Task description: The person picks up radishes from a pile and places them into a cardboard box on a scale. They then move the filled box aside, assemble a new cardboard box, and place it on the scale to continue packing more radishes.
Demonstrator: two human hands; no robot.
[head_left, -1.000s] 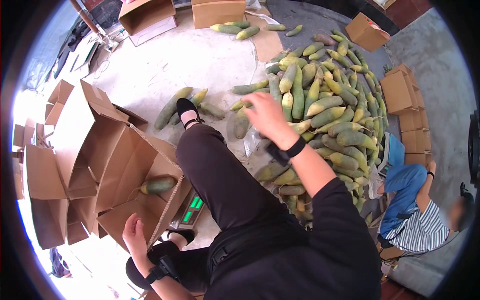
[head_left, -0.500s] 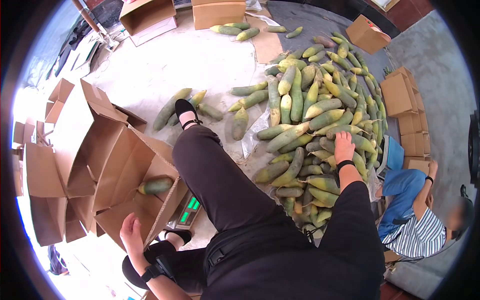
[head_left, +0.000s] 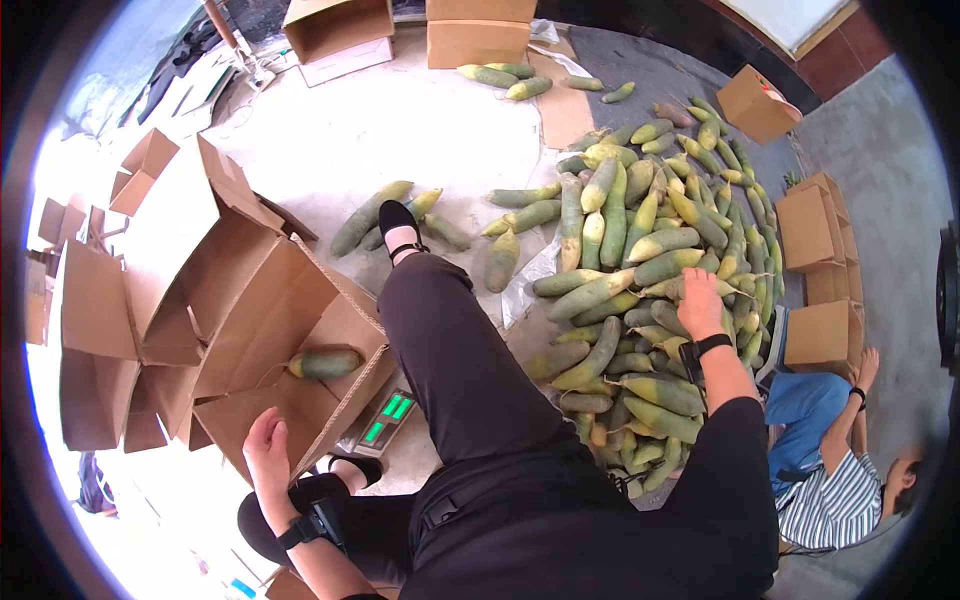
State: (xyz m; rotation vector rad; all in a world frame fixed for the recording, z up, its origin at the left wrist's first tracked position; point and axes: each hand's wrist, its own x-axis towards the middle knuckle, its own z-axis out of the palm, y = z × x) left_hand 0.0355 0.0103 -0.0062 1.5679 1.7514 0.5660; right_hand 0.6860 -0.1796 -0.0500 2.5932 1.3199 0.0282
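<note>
An open cardboard box (head_left: 250, 330) at left held one long green vegetable (head_left: 325, 362). The left hand (head_left: 265, 448) clasped its near flap, fingers curled over the edge. Right of a digital scale (head_left: 385, 420), the right hand (head_left: 697, 300) lay fingers-down on the vegetable pile (head_left: 620, 250); its grip could not be told.

Sunlit pale concrete floor (head_left: 400, 120), with a dark mat (head_left: 655, 55) spread across its far side.
</note>
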